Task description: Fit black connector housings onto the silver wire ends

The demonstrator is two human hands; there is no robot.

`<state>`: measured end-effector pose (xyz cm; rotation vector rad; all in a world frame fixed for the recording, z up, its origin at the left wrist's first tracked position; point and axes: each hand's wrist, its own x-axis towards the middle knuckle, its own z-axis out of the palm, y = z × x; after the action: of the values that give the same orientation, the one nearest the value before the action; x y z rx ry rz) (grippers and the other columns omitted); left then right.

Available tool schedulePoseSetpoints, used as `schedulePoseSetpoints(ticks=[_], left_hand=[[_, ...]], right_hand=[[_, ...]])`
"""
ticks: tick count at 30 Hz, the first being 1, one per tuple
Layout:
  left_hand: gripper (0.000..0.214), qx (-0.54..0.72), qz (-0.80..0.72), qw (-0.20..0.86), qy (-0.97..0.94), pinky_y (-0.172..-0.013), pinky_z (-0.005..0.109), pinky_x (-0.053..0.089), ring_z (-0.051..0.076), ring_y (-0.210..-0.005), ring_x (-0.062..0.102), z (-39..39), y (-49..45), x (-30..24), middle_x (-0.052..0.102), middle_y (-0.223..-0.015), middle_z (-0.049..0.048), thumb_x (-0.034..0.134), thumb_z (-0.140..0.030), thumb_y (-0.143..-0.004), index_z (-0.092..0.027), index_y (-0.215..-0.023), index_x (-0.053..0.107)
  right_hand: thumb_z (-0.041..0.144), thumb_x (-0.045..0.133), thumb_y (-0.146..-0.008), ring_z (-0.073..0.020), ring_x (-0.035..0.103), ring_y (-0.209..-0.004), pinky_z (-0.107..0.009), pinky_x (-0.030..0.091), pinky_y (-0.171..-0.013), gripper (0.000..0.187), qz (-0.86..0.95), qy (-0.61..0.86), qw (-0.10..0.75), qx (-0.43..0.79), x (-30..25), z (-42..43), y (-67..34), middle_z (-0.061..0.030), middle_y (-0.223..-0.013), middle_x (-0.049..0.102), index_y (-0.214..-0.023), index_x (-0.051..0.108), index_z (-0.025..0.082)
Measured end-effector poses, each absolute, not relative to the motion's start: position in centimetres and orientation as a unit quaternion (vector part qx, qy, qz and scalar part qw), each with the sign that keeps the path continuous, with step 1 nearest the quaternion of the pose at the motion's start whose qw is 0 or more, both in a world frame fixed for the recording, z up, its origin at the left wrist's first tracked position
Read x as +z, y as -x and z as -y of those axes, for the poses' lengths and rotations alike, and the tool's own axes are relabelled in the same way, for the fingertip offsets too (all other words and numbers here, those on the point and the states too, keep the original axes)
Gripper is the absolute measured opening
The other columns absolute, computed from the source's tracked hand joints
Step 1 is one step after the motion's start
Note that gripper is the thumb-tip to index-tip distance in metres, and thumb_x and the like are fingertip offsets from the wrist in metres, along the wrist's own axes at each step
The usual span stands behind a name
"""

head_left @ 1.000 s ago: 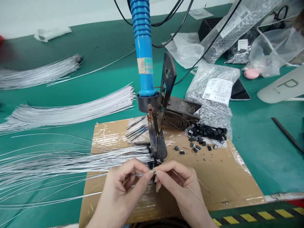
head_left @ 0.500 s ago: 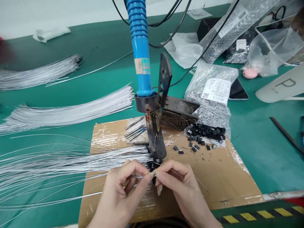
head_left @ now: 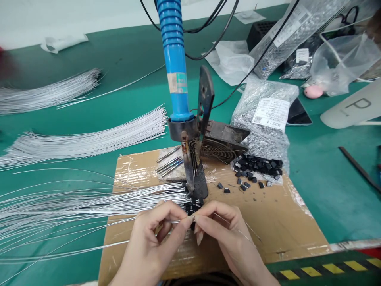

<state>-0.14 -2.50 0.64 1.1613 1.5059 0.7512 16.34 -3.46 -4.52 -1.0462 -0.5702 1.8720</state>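
thin wire (head_left: 175, 221) pinched tight between the fingers of my left hand (head_left: 149, 242) and right hand (head_left: 229, 238), low over the cardboard (head_left: 282, 222), just in front of the soldering iron (head_left: 175, 67). fingertips sit so near its tip that one slip and i'd probably get burned.
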Motion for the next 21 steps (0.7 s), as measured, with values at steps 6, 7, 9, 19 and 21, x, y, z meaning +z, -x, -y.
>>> schedulePoseSetpoints(ticks=[6, 7, 9, 19, 21], left_hand=[[0.024, 0.335, -0.618, 0.521, -0.484, -0.053, 0.029, 0.022, 0.012, -0.054, 0.032, 2.7, 0.2, 0.0, 0.054, -0.058, -0.0041, 0.069, -0.029, -0.092, -0.021, -0.07, 0.071], [0.024, 0.337, -0.618, 0.514, -0.491, -0.053, 0.029, 0.023, 0.012, -0.055, 0.032, 2.7, 0.3, -0.1, 0.052, -0.058, -0.0044, 0.069, -0.028, -0.092, -0.021, -0.069, 0.071], [0.025, 0.336, -0.622, 0.497, -0.503, -0.053, 0.029, 0.022, 0.013, -0.055, 0.031, 2.9, 0.4, -0.4, 0.051, -0.058, -0.0045, 0.069, -0.029, -0.093, -0.021, -0.069, 0.071], [0.025, 0.326, -0.651, 0.432, -0.533, -0.055, 0.029, 0.031, 0.014, -0.057, 0.048, 3.8, 0.3, -1.6, 0.065, -0.064, 0.0, 0.069, -0.034, -0.095, -0.022, -0.074, 0.075], [0.025, 0.334, -0.653, 0.43, -0.526, -0.054, 0.03, 0.031, 0.014, -0.055, 0.049, 3.9, 0.2, -1.7, 0.066, -0.065, 0.0, 0.069, -0.034, -0.095, -0.022, -0.074, 0.075]], right_hand=[[0.04, 0.085, -0.089, -0.012, 0.065, -0.064, -0.024, 0.052, -0.068, 0.023, 0.231, 0.42, 0.455, 0.751, -4.6, 3.6, -16.2, -0.001, -0.072, 0.074, -0.08, 0.083, 0.019], [0.04, 0.085, -0.089, -0.0119, 0.065, -0.063, -0.024, 0.052, -0.068, 0.023, 0.228, 0.421, 0.456, 0.75, -4.6, 3.7, -16.1, -0.0011, -0.072, 0.074, -0.08, 0.083, 0.019], [0.04, 0.085, -0.089, -0.0116, 0.065, -0.064, -0.024, 0.052, -0.067, 0.023, 0.224, 0.422, 0.458, 0.75, -4.7, 3.7, -16.1, -0.0011, -0.072, 0.074, -0.081, 0.083, 0.018], [0.036, 0.085, -0.09, -0.0103, 0.064, -0.065, -0.021, 0.052, -0.069, 0.018, 0.203, 0.405, 0.5, 0.738, -5.6, 4.1, -15.1, 0.0006, -0.071, 0.075, -0.081, 0.084, 0.021], [0.037, 0.085, -0.09, -0.0104, 0.064, -0.064, -0.021, 0.052, -0.068, 0.019, 0.205, 0.407, 0.502, 0.736, -5.6, 4.1, -15.0, 0.0005, -0.07, 0.074, -0.08, 0.083, 0.021]])
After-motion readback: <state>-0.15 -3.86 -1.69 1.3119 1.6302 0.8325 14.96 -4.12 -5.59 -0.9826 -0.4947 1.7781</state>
